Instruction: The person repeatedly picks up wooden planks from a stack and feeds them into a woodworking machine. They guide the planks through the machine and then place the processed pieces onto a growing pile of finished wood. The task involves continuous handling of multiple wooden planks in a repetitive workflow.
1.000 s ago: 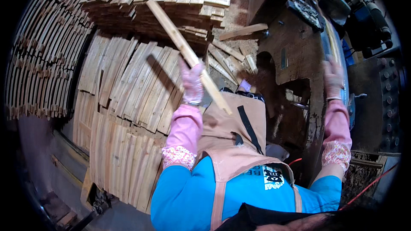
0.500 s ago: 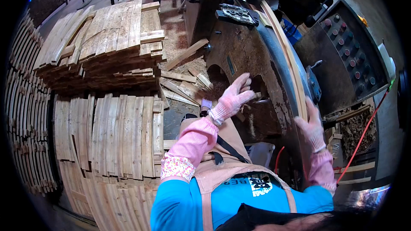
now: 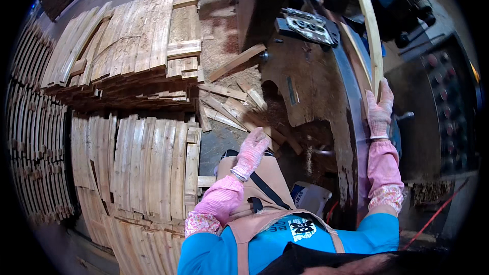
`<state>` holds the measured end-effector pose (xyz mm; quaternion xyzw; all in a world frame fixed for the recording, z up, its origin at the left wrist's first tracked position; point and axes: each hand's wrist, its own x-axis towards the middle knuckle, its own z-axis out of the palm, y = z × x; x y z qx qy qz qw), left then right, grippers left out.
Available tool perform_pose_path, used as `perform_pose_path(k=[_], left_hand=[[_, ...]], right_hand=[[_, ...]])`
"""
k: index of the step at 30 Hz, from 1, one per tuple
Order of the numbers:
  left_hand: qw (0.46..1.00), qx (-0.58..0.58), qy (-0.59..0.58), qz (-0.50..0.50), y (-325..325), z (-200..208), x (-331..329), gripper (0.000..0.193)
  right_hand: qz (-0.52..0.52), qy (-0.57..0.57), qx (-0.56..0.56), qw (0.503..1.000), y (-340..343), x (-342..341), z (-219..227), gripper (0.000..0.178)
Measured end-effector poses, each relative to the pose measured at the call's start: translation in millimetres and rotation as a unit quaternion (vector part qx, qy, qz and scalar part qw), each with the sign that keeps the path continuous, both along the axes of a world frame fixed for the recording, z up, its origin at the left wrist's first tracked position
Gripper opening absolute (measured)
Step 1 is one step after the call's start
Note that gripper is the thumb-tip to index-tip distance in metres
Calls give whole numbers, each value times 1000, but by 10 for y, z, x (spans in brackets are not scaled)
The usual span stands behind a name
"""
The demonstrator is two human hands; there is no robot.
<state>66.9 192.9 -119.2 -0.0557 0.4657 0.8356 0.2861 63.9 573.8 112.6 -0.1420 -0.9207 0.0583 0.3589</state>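
Clock directions are taken from the middle of my remote view. At 3 o'clock I have the right grip (image 3: pixel 379 114), a hand in a pink-and-white knitted glove, closed with thumb and fingers around the near end of a long, narrow strip of pale wood (image 3: pixel 376 46). The strip lies at 2 o'clock and runs up past the top edge of the view. A second narrow wooden strip (image 3: pixel 358 53) shows just to its left, along the blue-grey metal surface (image 3: pixel 354 99) of a worn brown machine body (image 3: pixel 316 84).

Just below the centre, at 6 o'clock, I have the left grip (image 3: pixel 250 155), gloved alike, above a tan cloth apron (image 3: pixel 267 191); its fingers are partly bent, and I cannot tell how far they are parted.

At 10 o'clock I note a tall stack of flat pale boards (image 3: pixel 132 38); at 8 o'clock, a lower spread of upright-lying boards (image 3: pixel 147 165); at 9 o'clock, dense piles of thin wooden slats (image 3: pixel 35 147). Loose wooden offcuts (image 3: pixel 224 90) lie on the floor between stack and machine. At 3 o'clock, beyond the right grip, stands a dark panel with rows of round buttons (image 3: pixel 433 117).
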Motion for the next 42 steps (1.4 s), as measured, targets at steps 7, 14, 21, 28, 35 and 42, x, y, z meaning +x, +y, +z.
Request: perform_pose_path(k=[7, 14, 21, 28, 35, 42], left_hand=[[977, -163, 135, -15, 99, 520, -446, 67], [859, -443, 230, 116, -1010, 291, 72, 64], [577, -752, 235, 216, -2674, -146, 3013, 79], [512, -833, -165, -128, -3262, -191, 5452, 102], [538, -752, -323, -202, -3287, -94, 5364, 101], [482, -872, -55, -69, -3332, -628, 5286, 76]], right_hand=[[84, -1, -139, 987, 289, -614, -175, 52], [134, -64, -114, 982, 570, -652, -126, 52], [77, -220, -116, 966, -158, 1180, 143, 58], [-102, -267, -91, 954, -844, 2840, 163, 56], [-71, -187, 48, 979, -869, 1856, 252, 32], [-141, -197, 192, 951, -206, 1125, 127, 38]])
